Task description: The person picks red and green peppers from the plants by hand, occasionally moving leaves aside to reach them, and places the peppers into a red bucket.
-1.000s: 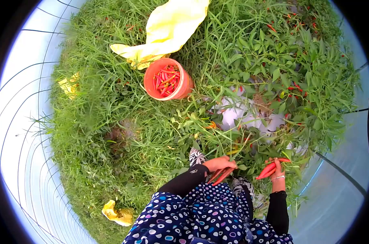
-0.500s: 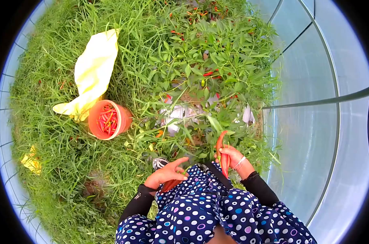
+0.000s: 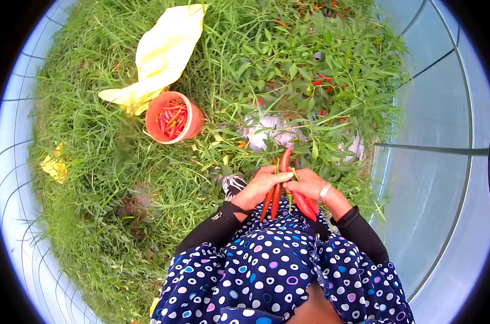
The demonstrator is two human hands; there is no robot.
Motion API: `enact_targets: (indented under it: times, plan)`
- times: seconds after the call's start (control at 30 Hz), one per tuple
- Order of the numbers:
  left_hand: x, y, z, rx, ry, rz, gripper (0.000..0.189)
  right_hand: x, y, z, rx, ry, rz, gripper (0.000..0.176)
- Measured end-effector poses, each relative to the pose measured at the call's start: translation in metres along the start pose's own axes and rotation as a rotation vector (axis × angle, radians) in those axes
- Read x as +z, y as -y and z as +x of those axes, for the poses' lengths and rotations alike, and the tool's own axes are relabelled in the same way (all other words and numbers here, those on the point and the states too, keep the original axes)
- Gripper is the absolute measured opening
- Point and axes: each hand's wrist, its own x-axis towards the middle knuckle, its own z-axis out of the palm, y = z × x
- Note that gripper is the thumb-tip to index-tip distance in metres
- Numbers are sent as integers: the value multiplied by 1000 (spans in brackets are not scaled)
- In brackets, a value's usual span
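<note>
My left hand (image 3: 260,187) is closed around long chili peppers (image 3: 276,200), dark red with green stems, whose tips hang down in front of my dotted clothing. Right beside it, my right hand (image 3: 306,184) is closed on bright red chili peppers (image 3: 304,206). The fingers of both hands meet in the middle, and one curved red pepper (image 3: 286,158) sticks up between them. How far each pepper reaches into the fingers is hidden.
To the left, an orange-red bucket (image 3: 195,120) holds many red chilies (image 3: 172,117), with a yellow sack (image 3: 166,51) beside it on tall grass. Chili plants (image 3: 320,81) with red fruit stand ahead. A translucent plastic wall (image 3: 428,178) with metal tubes runs along the right.
My hands were apart and have come together in front of me, both with peppers. The view has shifted, so the bucket and sack now sit farther right and higher.
</note>
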Motion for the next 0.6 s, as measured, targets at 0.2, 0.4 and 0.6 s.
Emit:
enact_targets:
  times: [0.2, 0.4, 0.6]
  plan:
    - [-27, 12, 2, 28, -11, -341, 24, -12, 5, 3, 69, -197, 836, 26]
    - [-8, 28, 12, 97, 117, -617, 34, 9, 10, 43, -137, -479, 475, 24]
    - [-31, 28, 0, 33, 157, -592, 37, 25, 8, 53, -275, -633, -540, 46]
